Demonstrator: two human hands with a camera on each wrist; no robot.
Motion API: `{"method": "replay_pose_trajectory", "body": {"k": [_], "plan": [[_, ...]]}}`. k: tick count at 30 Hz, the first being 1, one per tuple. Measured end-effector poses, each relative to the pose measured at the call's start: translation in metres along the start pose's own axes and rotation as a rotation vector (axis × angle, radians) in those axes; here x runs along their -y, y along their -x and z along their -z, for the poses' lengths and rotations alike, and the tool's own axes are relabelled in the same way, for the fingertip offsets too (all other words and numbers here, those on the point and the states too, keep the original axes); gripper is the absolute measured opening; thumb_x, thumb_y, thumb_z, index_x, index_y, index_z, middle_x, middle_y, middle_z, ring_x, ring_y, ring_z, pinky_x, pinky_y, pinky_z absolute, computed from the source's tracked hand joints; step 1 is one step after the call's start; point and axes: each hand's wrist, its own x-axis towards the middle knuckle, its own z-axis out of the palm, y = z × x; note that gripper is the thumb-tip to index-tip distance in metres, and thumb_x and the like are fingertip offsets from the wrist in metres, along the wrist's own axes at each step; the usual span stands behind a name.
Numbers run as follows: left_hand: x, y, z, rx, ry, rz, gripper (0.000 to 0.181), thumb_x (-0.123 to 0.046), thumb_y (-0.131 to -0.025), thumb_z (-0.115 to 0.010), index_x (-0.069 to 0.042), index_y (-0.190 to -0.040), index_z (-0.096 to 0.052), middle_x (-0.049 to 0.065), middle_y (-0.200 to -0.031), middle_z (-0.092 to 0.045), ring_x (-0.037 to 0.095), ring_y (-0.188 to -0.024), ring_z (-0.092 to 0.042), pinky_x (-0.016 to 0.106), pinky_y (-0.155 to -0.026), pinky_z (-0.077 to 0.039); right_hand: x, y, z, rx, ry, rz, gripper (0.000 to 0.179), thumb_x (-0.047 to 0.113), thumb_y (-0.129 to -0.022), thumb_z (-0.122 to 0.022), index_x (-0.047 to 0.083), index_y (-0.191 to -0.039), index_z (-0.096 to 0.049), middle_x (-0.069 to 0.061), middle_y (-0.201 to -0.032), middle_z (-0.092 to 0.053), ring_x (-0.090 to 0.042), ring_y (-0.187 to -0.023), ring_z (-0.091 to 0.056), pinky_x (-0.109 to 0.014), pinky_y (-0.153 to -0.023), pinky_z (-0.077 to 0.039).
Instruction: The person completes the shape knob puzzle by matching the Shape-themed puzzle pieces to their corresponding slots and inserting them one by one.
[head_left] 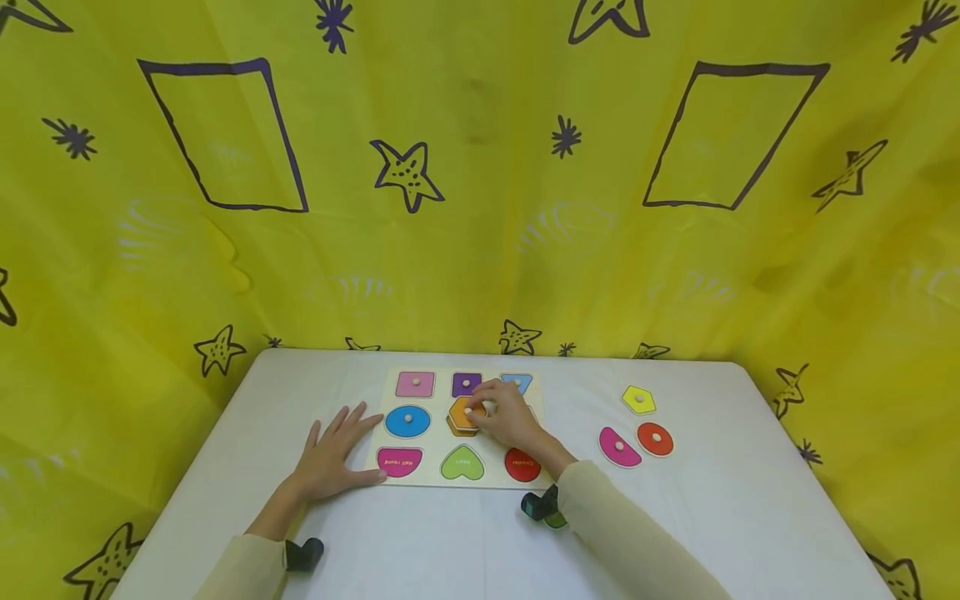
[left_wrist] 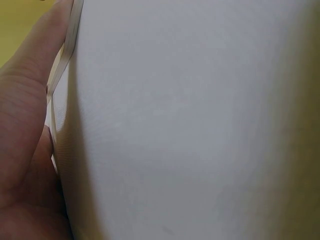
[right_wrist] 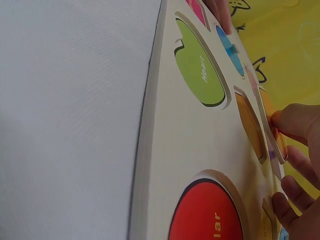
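Note:
Thumb and fingers of my right hand pinch the knob of an orange hexagon piece. In the right wrist view the piece is slightly above and apart from its orange recess in the puzzle board. My left hand lies spread at the board's left edge, its thumb by the near corner. A blue oval, a pink square, a purple square and a light blue piece sit in the board. The front row shows bare half-round, heart and circular recesses.
Right of the board lie a yellow pentagon, a red circle and a magenta half-round piece. A green piece is partly hidden under the right wrist camera. A yellow patterned curtain hangs behind the white table.

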Motion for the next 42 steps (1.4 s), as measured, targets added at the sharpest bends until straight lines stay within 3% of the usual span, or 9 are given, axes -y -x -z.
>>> {"method": "replay_pose_trajectory", "body": {"k": [12, 21, 31, 42], "plan": [[-0.005, -0.002, 0.004, 0.050, -0.038, 0.044, 0.097, -0.062, -0.075, -0.080, -0.021, -0.156, -0.046, 0.019, -0.166, -0.029, 0.048, -0.153, -0.014, 0.076, -0.115, 0.004, -0.003, 0.001, -0.007, 0.012, 0.039, -0.013, 0.005, 0.008, -0.087, -0.081, 0.008, -0.092, -0.080, -0.010, -0.112, -0.069, -0.032, -0.118, -0.057, -0.056, -0.109, -0.036], [-0.001, -0.001, 0.000, 0.006, -0.010, -0.001, 0.097, -0.065, -0.073, -0.080, -0.021, -0.153, -0.048, 0.023, -0.163, -0.031, 0.051, -0.150, -0.015, 0.079, -0.113, 0.002, -0.004, 0.001, -0.011, 0.036, 0.101, -0.051, 0.007, 0.015, -0.088, -0.081, 0.011, -0.095, -0.082, -0.009, -0.119, -0.068, -0.029, -0.119, -0.053, -0.050, -0.104, -0.040], [-0.007, -0.001, 0.005, 0.058, -0.036, 0.056, 0.097, -0.063, -0.076, -0.080, -0.021, -0.156, -0.045, 0.019, -0.166, -0.028, 0.048, -0.153, -0.013, 0.076, -0.115, 0.005, -0.001, 0.004, -0.012, 0.030, 0.108, -0.067, 0.008, 0.017, -0.089, -0.081, 0.012, -0.095, -0.082, -0.009, -0.120, -0.067, -0.031, -0.119, -0.051, -0.050, -0.101, -0.043], [-0.009, -0.001, 0.005, 0.049, -0.038, 0.060, 0.097, -0.062, -0.076, -0.081, -0.021, -0.156, -0.045, 0.019, -0.166, -0.029, 0.048, -0.153, -0.013, 0.076, -0.115, 0.004, -0.001, 0.003, -0.012, 0.018, 0.137, -0.055, 0.009, 0.017, -0.089, -0.081, 0.011, -0.095, -0.081, -0.009, -0.121, -0.066, -0.031, -0.120, -0.051, -0.052, -0.104, -0.042]]}}
